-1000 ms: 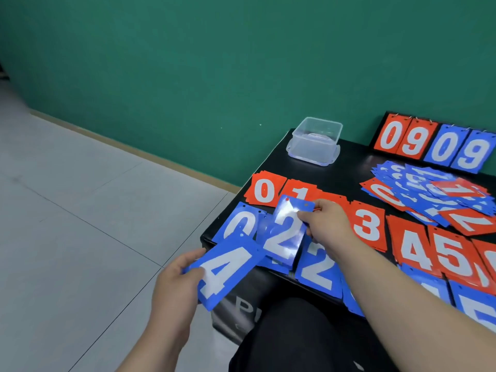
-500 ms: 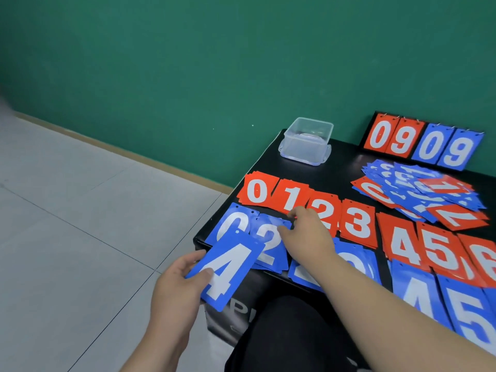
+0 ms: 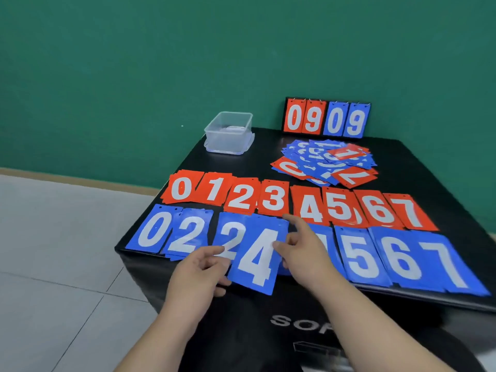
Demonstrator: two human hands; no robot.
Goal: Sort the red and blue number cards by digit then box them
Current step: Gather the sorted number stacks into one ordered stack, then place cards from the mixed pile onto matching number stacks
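The left hand (image 3: 196, 275) pinches the blue 4 card (image 3: 256, 260) by its left edge at centre bottom of the frame, overlapping the blue 2 pile (image 3: 230, 237) and overhanging the table's (image 3: 264, 147) near edge, probably bound rightward for the blue 4 pile (image 3: 324, 237). The right hand (image 3: 306, 253) touches the card's right edge, index finger straight; whether it grips I cannot tell. The piles lie edge to edge, leaving little room
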